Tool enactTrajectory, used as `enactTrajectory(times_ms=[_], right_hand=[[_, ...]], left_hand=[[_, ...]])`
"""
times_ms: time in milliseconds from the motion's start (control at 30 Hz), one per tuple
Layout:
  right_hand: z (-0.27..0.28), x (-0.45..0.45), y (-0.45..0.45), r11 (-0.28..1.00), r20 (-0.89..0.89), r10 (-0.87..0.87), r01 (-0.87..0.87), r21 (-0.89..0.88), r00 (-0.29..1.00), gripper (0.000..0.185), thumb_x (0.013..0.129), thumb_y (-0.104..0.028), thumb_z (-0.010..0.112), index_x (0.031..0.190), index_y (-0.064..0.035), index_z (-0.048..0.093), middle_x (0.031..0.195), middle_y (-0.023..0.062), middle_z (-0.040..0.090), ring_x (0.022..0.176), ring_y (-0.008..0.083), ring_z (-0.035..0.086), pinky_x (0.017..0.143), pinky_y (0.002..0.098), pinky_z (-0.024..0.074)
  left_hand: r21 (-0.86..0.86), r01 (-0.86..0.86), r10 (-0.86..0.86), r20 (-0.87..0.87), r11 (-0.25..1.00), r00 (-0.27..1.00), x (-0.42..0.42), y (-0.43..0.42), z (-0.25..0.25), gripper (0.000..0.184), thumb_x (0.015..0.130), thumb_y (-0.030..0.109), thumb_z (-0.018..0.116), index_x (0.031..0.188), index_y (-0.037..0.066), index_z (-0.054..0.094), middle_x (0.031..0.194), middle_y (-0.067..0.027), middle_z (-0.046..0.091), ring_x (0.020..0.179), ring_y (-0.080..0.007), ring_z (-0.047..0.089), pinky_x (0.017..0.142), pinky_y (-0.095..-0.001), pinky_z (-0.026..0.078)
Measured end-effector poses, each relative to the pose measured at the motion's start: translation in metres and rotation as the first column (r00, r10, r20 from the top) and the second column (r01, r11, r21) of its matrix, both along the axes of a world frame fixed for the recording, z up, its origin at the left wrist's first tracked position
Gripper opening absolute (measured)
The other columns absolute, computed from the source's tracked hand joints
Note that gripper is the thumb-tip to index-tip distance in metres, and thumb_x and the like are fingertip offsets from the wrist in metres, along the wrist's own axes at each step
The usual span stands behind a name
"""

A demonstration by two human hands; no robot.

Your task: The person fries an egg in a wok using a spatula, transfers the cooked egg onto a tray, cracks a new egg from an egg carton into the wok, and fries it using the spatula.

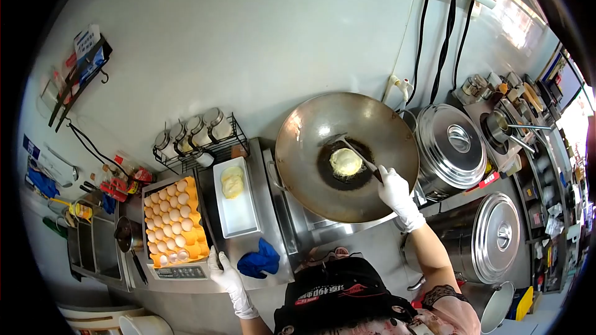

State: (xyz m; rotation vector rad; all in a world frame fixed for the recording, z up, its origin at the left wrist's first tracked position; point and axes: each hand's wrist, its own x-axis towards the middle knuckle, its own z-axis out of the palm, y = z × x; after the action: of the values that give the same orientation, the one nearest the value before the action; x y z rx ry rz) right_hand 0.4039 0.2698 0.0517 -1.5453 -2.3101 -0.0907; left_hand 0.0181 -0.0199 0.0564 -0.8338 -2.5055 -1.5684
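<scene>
Egg point(346, 162) in the wok point(304, 170), near and left of right-hand fingers point(386, 180)

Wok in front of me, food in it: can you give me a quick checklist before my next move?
1. Spatula in hand: ok, the right hand grips its handle.
2. Spatula blade under the food: not ok, it shows beyond the food's far edge in the wok.
3. Food cooked underneath: cannot tell, its underside is hidden.
4. Room in the white tray: ok, its near half is bare.
5. Left hand away from the wok: ok, it's beside the egg carton.
</scene>
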Motion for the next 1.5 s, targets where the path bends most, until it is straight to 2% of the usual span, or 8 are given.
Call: enactTrajectory(times_ms=[133, 333, 500, 767, 933, 1000, 1400, 1500], right_hand=[[0.007, 0.019, -0.012, 0.998, -0.022, -0.033, 0.032, -0.047, 0.999, 0.041, 0.076, -0.01, 0.061, 0.117, -0.0031, 0.062, 0.084, 0.0155, 0.061, 0.07, 0.0312, 0.065, 0.061, 0.0414, 0.0529], [0.024, 0.03, -0.032, 0.993, -0.158, -0.091, 0.078, -0.089, 0.983, 0.044, 0.077, -0.011, 0.061, 0.12, -0.0042, 0.06, 0.089, 0.0162, 0.061, 0.076, 0.0335, 0.065, 0.068, 0.042, 0.0522], [0.034, 0.044, -0.051, 0.99, -0.199, -0.111, 0.092, -0.103, 0.974, 0.047, 0.075, -0.011, 0.063, 0.122, -0.0049, 0.06, 0.09, 0.0164, 0.061, 0.081, 0.0339, 0.064, 0.071, 0.0425, 0.0513], [0.08, 0.073, -0.079, 0.979, -0.044, -0.138, 0.129, -0.159, 0.989, 0.044, 0.079, -0.019, 0.069, 0.119, -0.0063, 0.06, 0.089, 0.0161, 0.063, 0.078, 0.0348, 0.064, 0.068, 0.0425, 0.0518], [0.096, 0.084, -0.086, 0.983, 0.036, -0.08, 0.085, -0.164, 0.996, 0.026, 0.082, -0.021, 0.065, 0.104, -0.0069, 0.063, 0.085, 0.0149, 0.062, 0.074, 0.0341, 0.064, 0.064, 0.0427, 0.0518], [0.092, 0.086, -0.085, 0.984, 0.051, -0.077, 0.084, -0.154, 0.996, 0.026, 0.082, -0.021, 0.065, 0.104, -0.0072, 0.063, 0.085, 0.015, 0.062, 0.073, 0.034, 0.064, 0.063, 0.043, 0.0517], [0.049, 0.081, -0.046, 0.998, 0.133, -0.068, 0.068, 0.007, 0.989, 0.039, 0.075, -0.008, 0.06, 0.113, -0.0076, 0.064, 0.083, 0.0151, 0.06, 0.073, 0.0309, 0.064, 0.059, 0.0405, 0.0521], [0.033, 0.076, -0.029, 0.995, 0.144, -0.059, 0.047, 0.084, 0.988, 0.042, 0.073, -0.006, 0.059, 0.115, -0.0082, 0.064, 0.082, 0.0127, 0.058, 0.071, 0.0282, 0.063, 0.058, 0.038, 0.0517]], left_hand=[[-0.043, 0.033, -0.035, -0.067, 0.999, 0.997, -0.006, 0.003, -0.014, 0.032, 0.093, 0.006, 0.058, 0.121, -0.008, 0.06, 0.116, -0.017, 0.066, 0.103, -0.0223, 0.062, 0.095, -0.0329, 0.045], [0.079, 0.037, -0.042, 0.061, 0.996, 0.997, -0.003, 0.006, -0.014, 0.03, 0.09, 0.006, 0.058, 0.118, -0.007, 0.062, 0.113, -0.019, 0.065, 0.103, -0.0276, 0.059, 0.094, -0.0356, 0.045], [0.0, 0.05, -0.05, 0.017, 0.999, 0.999, -0.005, 0.003, -0.018, 0.032, 0.093, 0.006, 0.057, 0.123, -0.007, 0.059, 0.118, -0.0164, 0.066, 0.104, -0.0211, 0.062, 0.095, -0.0318, 0.045], [0.003, 0.059, -0.059, 0.026, 0.998, 0.998, -0.003, 0.005, -0.014, 0.032, 0.093, 0.006, 0.056, 0.122, -0.008, 0.059, 0.117, -0.017, 0.066, 0.105, -0.0211, 0.061, 0.095, -0.0316, 0.045], [0.029, 0.08, -0.081, 0.047, 0.996, 0.996, -0.004, 0.007, -0.02, 0.032, 0.093, 0.005, 0.056, 0.123, -0.009, 0.058, 0.118, -0.0166, 0.065, 0.105, -0.0208, 0.061, 0.096, -0.0314, 0.045], [0.078, 0.073, -0.078, 0.062, 0.994, 0.995, -0.003, 0.009, -0.021, 0.03, 0.091, 0.006, 0.057, 0.118, -0.007, 0.062, 0.114, -0.0185, 0.065, 0.103, -0.0268, 0.059, 0.095, -0.0347, 0.043], [0.059, 0.032, -0.036, 0.058, 0.998, 0.998, -0.001, 0.0, -0.019, 0.03, 0.091, 0.007, 0.058, 0.118, -0.007, 0.062, 0.114, -0.0186, 0.065, 0.103, -0.0277, 0.059, 0.096, -0.036, 0.043], [-0.023, 0.04, -0.04, 0.022, 0.999, 0.999, -0.004, -0.005, -0.022, 0.032, 0.094, 0.007, 0.056, 0.122, -0.009, 0.059, 0.119, -0.0161, 0.065, 0.108, -0.0212, 0.06, 0.098, -0.0321, 0.043]])
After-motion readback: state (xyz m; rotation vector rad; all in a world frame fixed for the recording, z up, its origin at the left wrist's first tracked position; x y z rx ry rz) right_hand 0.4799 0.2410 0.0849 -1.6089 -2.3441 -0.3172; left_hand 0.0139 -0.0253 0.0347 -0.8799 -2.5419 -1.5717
